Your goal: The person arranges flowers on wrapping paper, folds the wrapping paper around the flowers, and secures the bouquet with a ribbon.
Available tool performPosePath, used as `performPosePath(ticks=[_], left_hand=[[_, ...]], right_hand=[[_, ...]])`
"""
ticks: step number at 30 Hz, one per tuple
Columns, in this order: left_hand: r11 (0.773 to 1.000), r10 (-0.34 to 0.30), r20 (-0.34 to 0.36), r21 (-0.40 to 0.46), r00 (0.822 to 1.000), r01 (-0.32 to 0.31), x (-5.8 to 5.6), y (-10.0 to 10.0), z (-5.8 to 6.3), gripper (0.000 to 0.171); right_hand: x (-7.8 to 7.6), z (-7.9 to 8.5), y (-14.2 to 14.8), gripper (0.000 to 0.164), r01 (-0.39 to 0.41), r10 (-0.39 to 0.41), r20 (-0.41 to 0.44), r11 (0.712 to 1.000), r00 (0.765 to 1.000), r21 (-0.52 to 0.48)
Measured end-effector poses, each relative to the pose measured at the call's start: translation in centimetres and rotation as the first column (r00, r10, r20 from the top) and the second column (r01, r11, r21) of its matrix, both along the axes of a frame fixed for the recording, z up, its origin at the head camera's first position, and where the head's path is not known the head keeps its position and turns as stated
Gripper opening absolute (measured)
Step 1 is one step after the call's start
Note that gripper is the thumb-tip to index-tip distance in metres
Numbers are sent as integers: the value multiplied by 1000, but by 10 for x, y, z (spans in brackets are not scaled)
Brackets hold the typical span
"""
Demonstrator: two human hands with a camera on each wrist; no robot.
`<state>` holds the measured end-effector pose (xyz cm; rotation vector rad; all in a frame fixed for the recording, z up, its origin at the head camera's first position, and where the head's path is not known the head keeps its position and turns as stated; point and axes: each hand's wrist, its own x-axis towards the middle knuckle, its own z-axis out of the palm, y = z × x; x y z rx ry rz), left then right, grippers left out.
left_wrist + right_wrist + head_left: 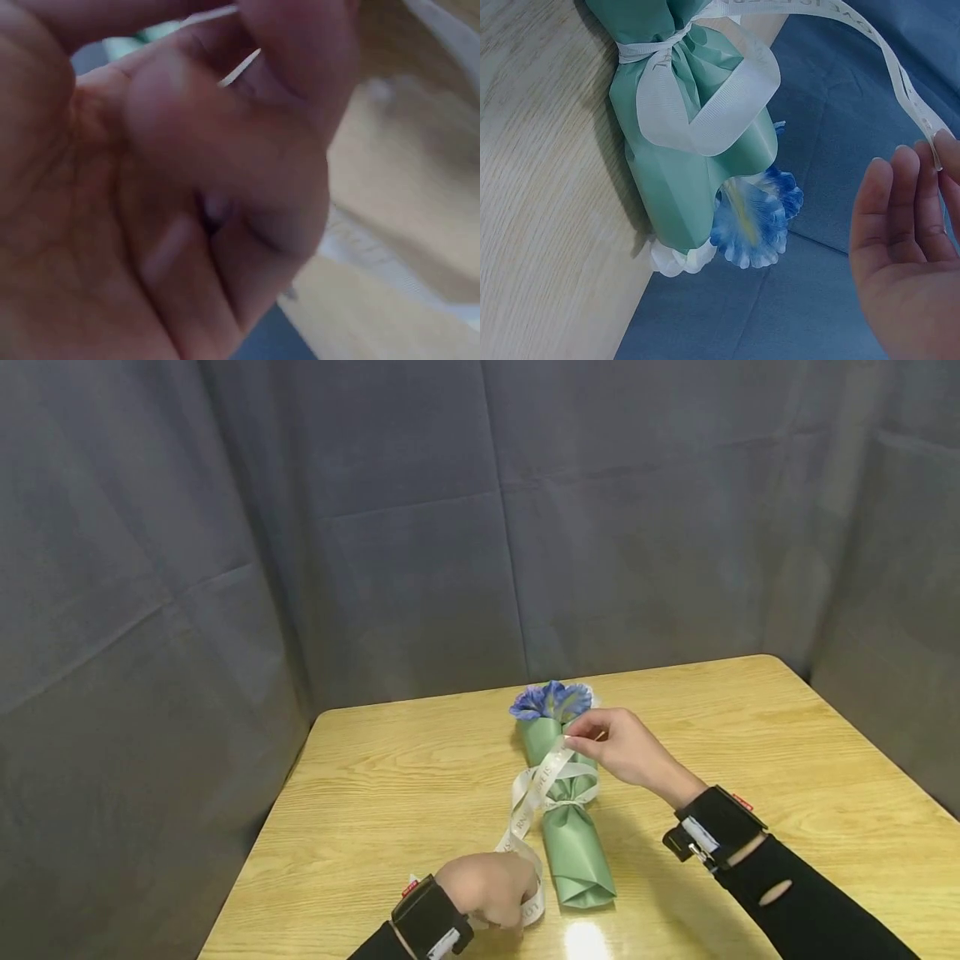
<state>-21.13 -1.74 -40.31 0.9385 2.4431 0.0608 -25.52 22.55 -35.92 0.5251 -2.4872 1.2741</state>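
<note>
A bouquet in green wrapping paper [576, 852] lies on the table, blue flowers [551, 702] at its far end. Printed white ribbon [546, 777] is tied round its waist and forms a loop over the wrap. My right hand [626, 747], raised near the flowers, pinches one length of this ribbon between thumb and index finger; the right wrist view shows the pinch at the ribbon's tip [936, 154]. Low and left of the bouquet, my left hand [487, 885] is curled, with a thin white edge of ribbon [241, 67] between its fingers. More ribbon curls beside that hand.
The wooden table [390, 793] has its far edge just beyond the flowers. Grey curtain [405, 543] hangs behind it and along both sides. A white flower [679, 259] peeks from the wrap beside the blue one.
</note>
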Motion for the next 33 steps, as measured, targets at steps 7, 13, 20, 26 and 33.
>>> performPosePath(ticks=[7,13,20,26,33], left_hand=[[951,-44,37,307,998,31,-26,0,44,24],[794,76,132,592,988,-140,-37,18,68,27],[622,142,260,727,955,-290,-35,62,23,14],[639,35,473,667,881,-383,-29,66,-6,38],[633,107,346,699,932,-332,-35,45,21,18]], right_hand=[[-3,5,-4,4,-1,1,-2,1000,1000,31],[-7,10,-6,5,-48,47,21,995,999,85],[-13,20,-10,5,-115,104,92,987,990,117],[-11,17,-17,5,-172,157,126,977,980,123],[-14,13,-15,5,-143,130,97,979,987,142]])
